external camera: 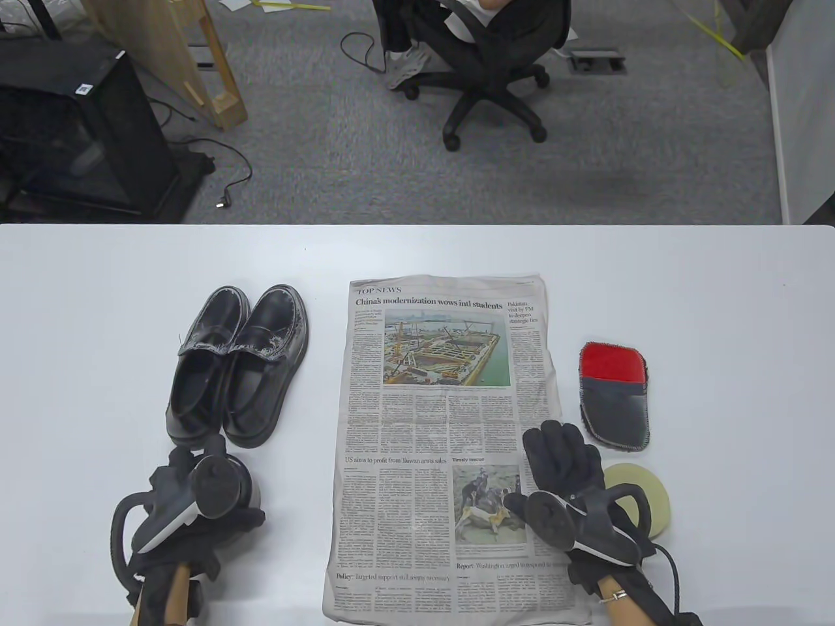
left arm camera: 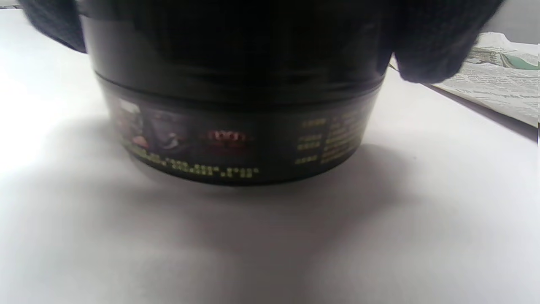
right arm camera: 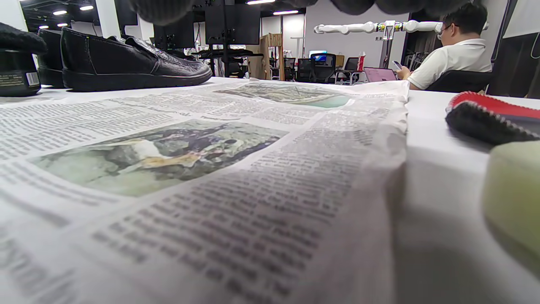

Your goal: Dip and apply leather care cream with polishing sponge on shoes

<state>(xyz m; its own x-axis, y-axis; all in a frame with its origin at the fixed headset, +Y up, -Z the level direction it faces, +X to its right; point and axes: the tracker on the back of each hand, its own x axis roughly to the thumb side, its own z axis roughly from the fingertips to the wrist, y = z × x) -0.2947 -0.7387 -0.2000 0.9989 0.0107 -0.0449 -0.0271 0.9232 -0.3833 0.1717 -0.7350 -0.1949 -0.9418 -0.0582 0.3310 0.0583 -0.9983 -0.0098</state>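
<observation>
White tabletop (external camera: 98,293): left hand (external camera: 196,508) clamps the rigid, slick cream jar (left arm camera: 236,126) by its lid; right hand (external camera: 561,482) rests flat, open, beside the soft sponge (external camera: 642,499).

— What's beyond the white table (external camera: 417,251)?
— Grey carpet (external camera: 326,156), a black swivel chair (external camera: 492,72), a black cabinet (external camera: 72,130).
— And further back?
— Ceiling strip lights (right arm camera: 69,10), monitors (right arm camera: 232,23), a seated man (right arm camera: 453,55).

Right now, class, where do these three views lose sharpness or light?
Left wrist view: the cream jar is dark, its label blurred, shadow pooling beneath. Right wrist view: the near newspaper and sponge blur; shoes stay sharp. Table view: evenly lit.
</observation>
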